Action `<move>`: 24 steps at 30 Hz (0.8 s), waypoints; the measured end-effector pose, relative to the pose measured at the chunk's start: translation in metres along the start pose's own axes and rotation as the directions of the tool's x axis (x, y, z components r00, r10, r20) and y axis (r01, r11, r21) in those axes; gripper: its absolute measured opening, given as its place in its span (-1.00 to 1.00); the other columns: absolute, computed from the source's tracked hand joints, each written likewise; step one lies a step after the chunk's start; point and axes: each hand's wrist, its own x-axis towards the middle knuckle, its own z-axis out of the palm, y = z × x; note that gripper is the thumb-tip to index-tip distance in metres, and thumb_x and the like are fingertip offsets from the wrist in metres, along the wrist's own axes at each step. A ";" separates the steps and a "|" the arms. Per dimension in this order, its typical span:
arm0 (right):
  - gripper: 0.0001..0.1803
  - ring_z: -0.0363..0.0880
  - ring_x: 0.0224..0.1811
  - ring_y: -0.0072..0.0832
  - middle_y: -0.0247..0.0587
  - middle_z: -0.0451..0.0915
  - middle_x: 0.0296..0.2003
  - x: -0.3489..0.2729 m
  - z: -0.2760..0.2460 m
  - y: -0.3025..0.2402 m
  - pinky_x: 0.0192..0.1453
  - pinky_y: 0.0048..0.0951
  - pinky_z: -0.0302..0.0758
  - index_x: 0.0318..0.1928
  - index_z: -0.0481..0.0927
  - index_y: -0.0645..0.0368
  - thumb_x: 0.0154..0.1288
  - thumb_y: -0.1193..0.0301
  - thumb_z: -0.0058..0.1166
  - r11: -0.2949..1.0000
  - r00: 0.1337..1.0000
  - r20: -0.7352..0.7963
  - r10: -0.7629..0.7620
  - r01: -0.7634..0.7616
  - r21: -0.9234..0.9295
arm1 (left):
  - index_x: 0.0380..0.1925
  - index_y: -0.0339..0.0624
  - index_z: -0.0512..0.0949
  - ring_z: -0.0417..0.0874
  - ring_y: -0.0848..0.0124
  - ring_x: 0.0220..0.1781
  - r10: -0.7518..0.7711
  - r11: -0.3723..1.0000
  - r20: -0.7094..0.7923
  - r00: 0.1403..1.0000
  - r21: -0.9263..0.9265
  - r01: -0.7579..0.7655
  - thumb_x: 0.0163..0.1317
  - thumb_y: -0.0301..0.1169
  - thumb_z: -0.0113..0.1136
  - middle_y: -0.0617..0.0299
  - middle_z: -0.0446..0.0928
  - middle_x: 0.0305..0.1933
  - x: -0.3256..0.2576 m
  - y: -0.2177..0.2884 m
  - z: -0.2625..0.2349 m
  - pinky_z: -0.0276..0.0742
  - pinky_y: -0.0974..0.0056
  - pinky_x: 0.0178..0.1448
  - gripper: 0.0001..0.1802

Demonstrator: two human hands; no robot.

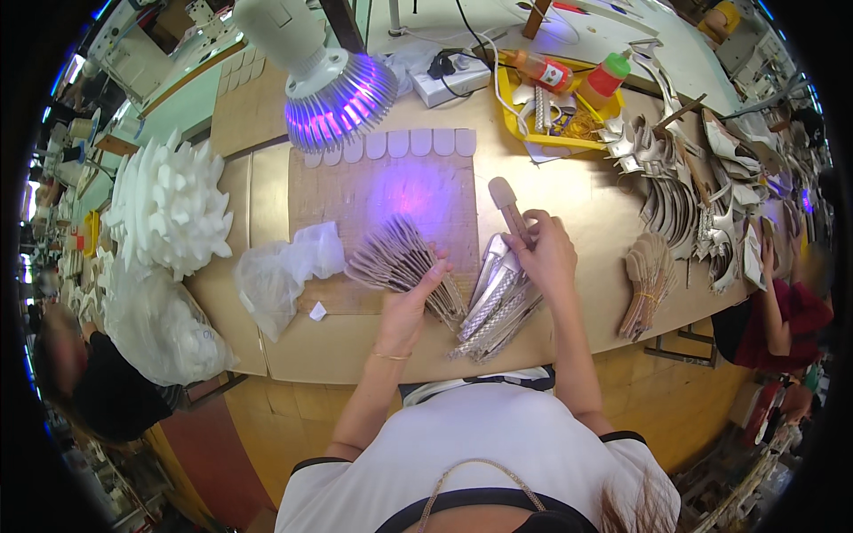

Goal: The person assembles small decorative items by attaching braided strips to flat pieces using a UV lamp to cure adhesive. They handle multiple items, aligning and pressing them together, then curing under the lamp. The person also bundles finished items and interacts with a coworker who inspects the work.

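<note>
My left hand [410, 300] rests on the near end of a fanned stack of tan shoe insoles [404, 262] lying on a brown cardboard mat [373, 195]. My right hand [544, 251] grips one tan insole piece [508, 206] that points away from me, just above a pile of silvery glitter strips [498, 306]. The two hands are close together, the glitter pile between them. A lamp [333, 84] casts violet light onto the mat.
Clear plastic bag [284, 275] left of the mat; white foam pieces [169, 209] at far left. Yellow tray [555, 111] with red glue bottles at the back. Heaps of shoe parts [702, 178] and another insole stack [649, 284] on the right. Other people sit at both sides.
</note>
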 end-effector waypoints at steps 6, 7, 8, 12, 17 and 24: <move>-0.84 0.51 -0.40 -0.33 -0.22 0.54 -0.42 0.005 -0.002 -0.009 -0.33 -0.32 0.45 -0.26 0.68 0.15 0.15 0.39 0.22 0.971 0.961 -0.267 -0.073 0.129 0.199 | 0.13 -0.25 0.36 0.58 0.31 0.01 0.030 0.999 0.097 0.995 -0.030 -0.028 0.24 -0.48 0.20 0.13 0.53 0.02 0.008 0.006 0.012 0.51 0.24 0.11 -0.55; -0.84 0.50 -0.39 -0.34 -0.22 0.53 -0.41 0.001 -0.006 -0.014 -0.34 -0.34 0.45 -0.25 0.68 0.14 0.13 0.42 0.22 0.950 0.930 -0.329 -0.166 0.240 0.201 | 0.13 -0.26 0.36 0.58 0.30 0.02 0.028 0.999 0.086 0.996 -0.041 -0.024 0.25 -0.48 0.19 0.13 0.52 0.03 0.008 0.007 0.014 0.51 0.23 0.12 -0.55; -0.83 0.50 -0.38 -0.35 -0.22 0.52 -0.40 -0.006 -0.011 -0.019 -0.34 -0.36 0.45 -0.23 0.68 0.14 0.12 0.45 0.22 0.934 0.909 -0.360 -0.210 0.295 0.200 | 0.14 -0.26 0.35 0.57 0.30 0.03 0.028 0.998 0.083 0.996 -0.054 -0.024 0.25 -0.48 0.19 0.12 0.52 0.04 0.008 0.008 0.016 0.50 0.22 0.13 -0.55; -0.66 0.49 -0.40 -0.39 -0.18 0.50 -0.32 -0.039 -0.014 -0.048 -0.35 -0.45 0.46 -0.11 0.65 0.15 0.03 0.61 0.19 0.812 0.842 -0.270 -0.467 0.529 0.247 | 0.16 -0.28 0.33 0.54 0.28 0.10 0.038 0.994 0.093 0.995 -0.106 -0.028 0.30 -0.46 0.13 0.07 0.50 0.08 0.007 0.012 0.026 0.49 0.18 0.18 -0.56; -0.59 0.48 -0.25 -0.30 -0.13 0.51 -0.17 -0.051 -0.004 -0.067 -0.16 -0.32 0.45 -0.06 0.60 0.22 -0.03 0.53 0.13 0.669 0.760 -0.126 -0.638 0.628 0.397 | 0.08 -0.31 0.40 0.54 0.39 0.06 -0.032 0.967 0.059 0.998 -0.251 0.046 0.28 -0.47 0.15 0.13 0.51 0.03 0.004 0.019 0.019 0.48 0.27 0.17 -0.62; -0.57 0.47 -0.08 -0.19 -0.03 0.50 -0.10 -0.043 -0.014 -0.041 0.01 -0.21 0.42 0.00 0.55 0.29 0.15 0.31 0.13 0.704 0.769 0.087 -0.633 0.524 0.480 | 0.08 -0.34 0.39 0.59 0.35 -0.02 -0.014 0.989 0.023 1.000 -0.147 0.018 0.18 -0.57 0.21 0.17 0.54 -0.08 0.001 0.014 -0.010 0.51 0.26 0.12 -0.56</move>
